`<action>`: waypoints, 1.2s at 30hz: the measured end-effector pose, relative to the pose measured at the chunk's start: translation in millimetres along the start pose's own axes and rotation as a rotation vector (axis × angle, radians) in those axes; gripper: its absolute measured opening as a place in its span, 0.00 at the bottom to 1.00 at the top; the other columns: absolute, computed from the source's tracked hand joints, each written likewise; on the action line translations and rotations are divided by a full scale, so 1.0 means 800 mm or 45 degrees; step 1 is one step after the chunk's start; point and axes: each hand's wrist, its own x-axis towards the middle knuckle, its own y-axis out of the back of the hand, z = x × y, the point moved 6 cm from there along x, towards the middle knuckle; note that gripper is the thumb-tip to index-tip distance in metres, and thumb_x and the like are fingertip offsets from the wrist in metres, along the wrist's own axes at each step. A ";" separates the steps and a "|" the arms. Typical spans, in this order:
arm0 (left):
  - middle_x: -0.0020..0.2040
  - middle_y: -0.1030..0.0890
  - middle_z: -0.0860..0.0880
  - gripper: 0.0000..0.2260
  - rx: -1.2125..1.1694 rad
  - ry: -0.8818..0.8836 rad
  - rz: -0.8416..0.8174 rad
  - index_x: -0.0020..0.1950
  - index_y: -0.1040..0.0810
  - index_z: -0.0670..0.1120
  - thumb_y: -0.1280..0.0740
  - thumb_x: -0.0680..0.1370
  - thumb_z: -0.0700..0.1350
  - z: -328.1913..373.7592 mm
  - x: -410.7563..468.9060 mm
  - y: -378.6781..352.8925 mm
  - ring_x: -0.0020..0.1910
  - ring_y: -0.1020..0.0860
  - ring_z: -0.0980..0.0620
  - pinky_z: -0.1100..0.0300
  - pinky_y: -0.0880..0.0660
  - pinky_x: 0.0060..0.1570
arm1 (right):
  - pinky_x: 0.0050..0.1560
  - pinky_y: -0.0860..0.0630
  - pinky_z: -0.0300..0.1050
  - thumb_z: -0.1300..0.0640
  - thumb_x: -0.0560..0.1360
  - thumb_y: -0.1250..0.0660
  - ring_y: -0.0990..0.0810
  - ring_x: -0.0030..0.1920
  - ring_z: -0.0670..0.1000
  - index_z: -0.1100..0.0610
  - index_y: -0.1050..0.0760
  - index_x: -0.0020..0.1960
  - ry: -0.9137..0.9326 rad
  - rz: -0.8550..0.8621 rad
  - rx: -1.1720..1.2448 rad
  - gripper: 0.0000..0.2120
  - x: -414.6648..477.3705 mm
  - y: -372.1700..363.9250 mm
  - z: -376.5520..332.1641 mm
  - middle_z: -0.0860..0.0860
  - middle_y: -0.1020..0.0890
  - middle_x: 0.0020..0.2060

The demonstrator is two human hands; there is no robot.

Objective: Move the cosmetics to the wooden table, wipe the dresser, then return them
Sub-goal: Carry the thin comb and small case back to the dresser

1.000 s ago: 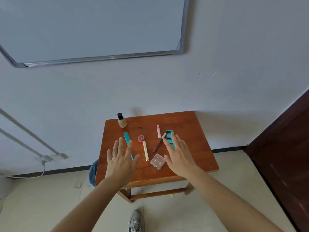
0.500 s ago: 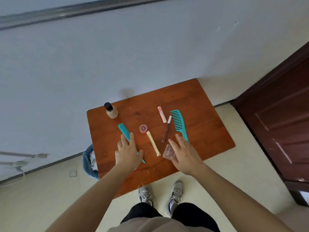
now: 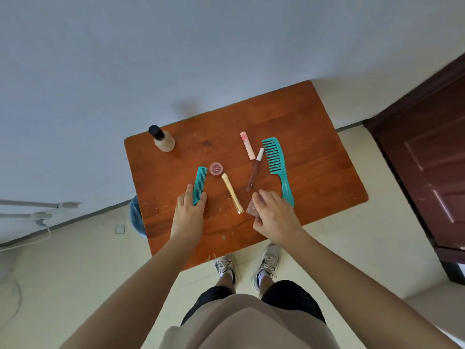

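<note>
On the wooden table (image 3: 314, 137) lie several cosmetics. My left hand (image 3: 189, 214) closes over the lower end of a small teal comb (image 3: 200, 183), fingers on both sides of it. My right hand (image 3: 273, 217) grips a small clear compact case (image 3: 252, 208) and tilts it up off the tabletop. Between the hands lies a gold tube (image 3: 232, 193). Further back are a small red jar (image 3: 216, 169), a brown lip gloss (image 3: 254, 171), a pink tube (image 3: 247, 145), a large teal handled comb (image 3: 276, 165) and a beige bottle with a black cap (image 3: 161, 138).
The table stands against a white wall (image 3: 176, 59). A dark wooden door (image 3: 432, 157) is at the right. A blue bin (image 3: 137, 217) shows under the table's left edge. My feet (image 3: 247, 268) stand on the pale floor at the table's front.
The view has tilted down and closer to the table. My left hand has settled onto the small teal comb. My right hand has closed on the clear case and tipped it up.
</note>
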 end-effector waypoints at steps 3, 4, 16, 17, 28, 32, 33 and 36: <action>0.76 0.45 0.47 0.33 -0.230 0.115 -0.013 0.77 0.44 0.56 0.31 0.77 0.47 -0.009 -0.007 0.001 0.74 0.41 0.47 0.51 0.30 0.67 | 0.65 0.28 0.48 0.49 0.76 0.35 0.32 0.68 0.55 0.57 0.38 0.74 0.003 0.008 -0.018 0.30 -0.001 0.000 -0.001 0.55 0.30 0.69; 0.75 0.44 0.47 0.32 -0.233 0.117 -0.007 0.77 0.44 0.57 0.32 0.78 0.47 -0.009 -0.010 0.002 0.73 0.40 0.47 0.51 0.30 0.67 | 0.65 0.28 0.48 0.50 0.76 0.35 0.32 0.68 0.55 0.57 0.38 0.74 -0.001 0.007 -0.016 0.30 -0.002 -0.001 -0.002 0.55 0.30 0.69; 0.60 0.23 0.52 0.25 -0.076 -0.004 0.446 0.71 0.30 0.56 0.31 0.77 0.39 0.031 -0.046 0.104 0.56 0.29 0.51 0.56 0.26 0.55 | 0.60 0.25 0.45 0.45 0.73 0.29 0.27 0.64 0.51 0.48 0.35 0.70 0.075 0.206 0.098 0.29 -0.006 0.082 0.025 0.49 0.26 0.65; 0.58 0.21 0.51 0.23 -0.065 -0.038 0.505 0.69 0.27 0.54 0.30 0.76 0.40 0.040 -0.047 0.123 0.54 0.28 0.51 0.56 0.25 0.53 | 0.59 0.25 0.44 0.45 0.73 0.29 0.27 0.64 0.51 0.48 0.35 0.70 0.069 0.254 0.092 0.29 -0.006 0.099 0.030 0.49 0.26 0.65; 0.53 0.20 0.49 0.21 -0.107 -0.401 0.776 0.70 0.32 0.56 0.35 0.79 0.42 0.144 -0.040 0.275 0.51 0.23 0.48 0.53 0.26 0.44 | 0.62 0.28 0.43 0.43 0.73 0.30 0.29 0.66 0.50 0.47 0.39 0.74 -0.271 0.675 0.063 0.33 -0.075 0.233 0.086 0.48 0.29 0.67; 0.51 0.18 0.46 0.15 -0.001 -0.766 0.840 0.59 0.21 0.48 0.29 0.74 0.37 0.199 -0.045 0.278 0.51 0.23 0.42 0.47 0.26 0.49 | 0.60 0.26 0.46 0.45 0.70 0.34 0.28 0.62 0.51 0.48 0.34 0.73 -0.526 0.772 0.062 0.32 -0.148 0.232 0.111 0.49 0.27 0.63; 0.51 0.18 0.46 0.14 0.008 -0.842 0.838 0.57 0.20 0.48 0.29 0.73 0.37 0.216 -0.047 0.274 0.50 0.23 0.42 0.46 0.26 0.48 | 0.59 0.26 0.46 0.45 0.70 0.35 0.28 0.61 0.51 0.48 0.33 0.72 -0.604 0.780 0.071 0.31 -0.170 0.228 0.118 0.48 0.28 0.63; 0.46 0.18 0.47 0.12 -0.001 -1.114 0.847 0.52 0.18 0.48 0.26 0.71 0.38 0.271 -0.070 0.257 0.46 0.22 0.43 0.47 0.26 0.45 | 0.58 0.24 0.48 0.46 0.68 0.34 0.27 0.60 0.52 0.47 0.29 0.68 -0.830 0.816 0.106 0.28 -0.242 0.208 0.128 0.48 0.26 0.60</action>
